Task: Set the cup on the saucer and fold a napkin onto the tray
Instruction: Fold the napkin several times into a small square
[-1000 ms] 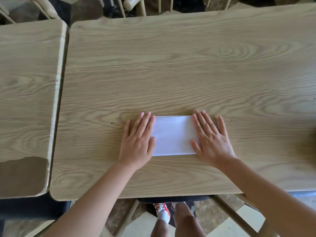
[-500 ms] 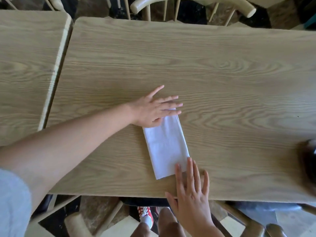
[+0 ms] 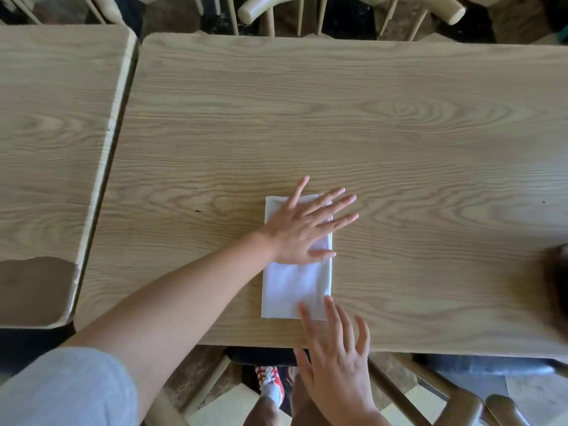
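Observation:
A white folded napkin (image 3: pixel 292 287) lies flat on the wooden table (image 3: pixel 368 133), its long side running away from me. My left hand (image 3: pixel 302 224) rests flat on the napkin's far half, fingers spread and pointing right. My right hand (image 3: pixel 335 358) is at the near table edge with fingers apart, its fingertips touching the napkin's near right corner. Neither hand holds anything. No cup, saucer or tray is clearly in view.
A dark blurred object (image 3: pixel 558 284) sits at the table's right edge. A second wooden table (image 3: pixel 55 133) adjoins on the left across a narrow gap. A pale chair back (image 3: pixel 350 7) stands beyond the far edge. My legs and a red shoe (image 3: pixel 270 379) show below.
The napkin has been turned from lying crosswise to lengthwise. My left hand slid from its far end onto its upper half; my right hand stays at the near corner.

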